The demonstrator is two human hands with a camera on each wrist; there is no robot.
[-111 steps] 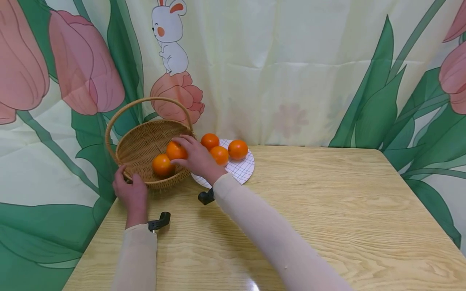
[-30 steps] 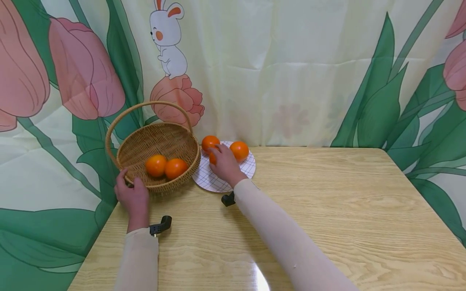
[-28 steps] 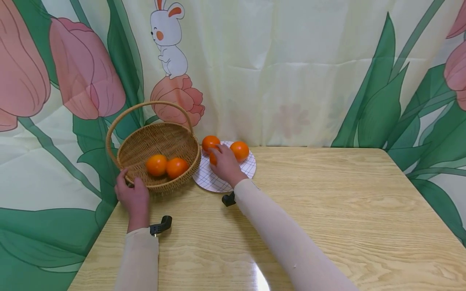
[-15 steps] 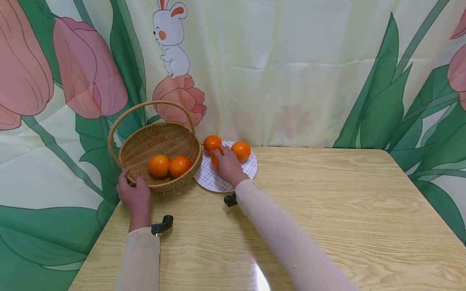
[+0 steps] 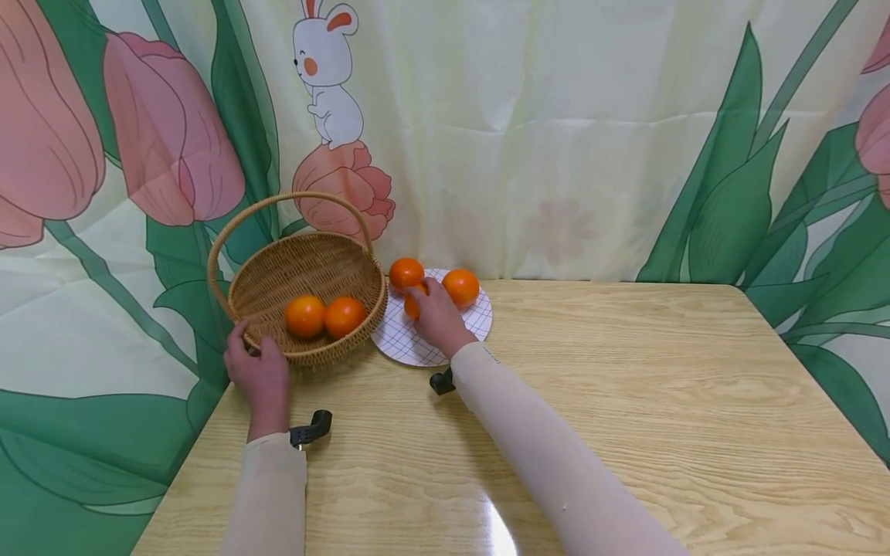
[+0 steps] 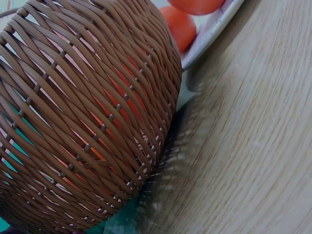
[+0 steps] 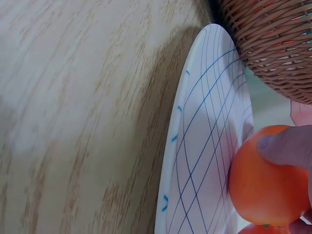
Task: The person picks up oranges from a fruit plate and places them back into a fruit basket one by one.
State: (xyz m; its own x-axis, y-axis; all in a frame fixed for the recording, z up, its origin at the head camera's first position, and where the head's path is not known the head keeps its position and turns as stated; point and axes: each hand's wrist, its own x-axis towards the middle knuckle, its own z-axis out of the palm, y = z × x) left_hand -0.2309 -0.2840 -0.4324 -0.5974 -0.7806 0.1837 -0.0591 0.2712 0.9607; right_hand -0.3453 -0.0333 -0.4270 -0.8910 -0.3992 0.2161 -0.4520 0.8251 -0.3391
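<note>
In the head view, my left hand (image 5: 257,378) grips the near left rim of a wicker basket (image 5: 299,259) with a tall hoop handle. Two oranges, one (image 5: 304,316) beside the other (image 5: 344,317), lie inside it. My right hand (image 5: 443,320) is over a white plate (image 5: 410,349) with blue crossed lines, its thumb and fingers around an orange (image 7: 265,187) close over the plate. Two more oranges sit on the plate: one at the back left (image 5: 406,273), one at the right (image 5: 460,288). The basket's woven side (image 6: 92,112) fills much of the left wrist view.
The plate stands right up against the basket's right side. A printed curtain (image 5: 556,154) hangs behind the wooden table (image 5: 626,386), close to its back edge. Both wrists carry small black cameras (image 5: 316,425).
Since the earliest frame, my right hand has let go of an orange in the basket, moved right to the plate and taken hold of another. My left hand stays on the rim.
</note>
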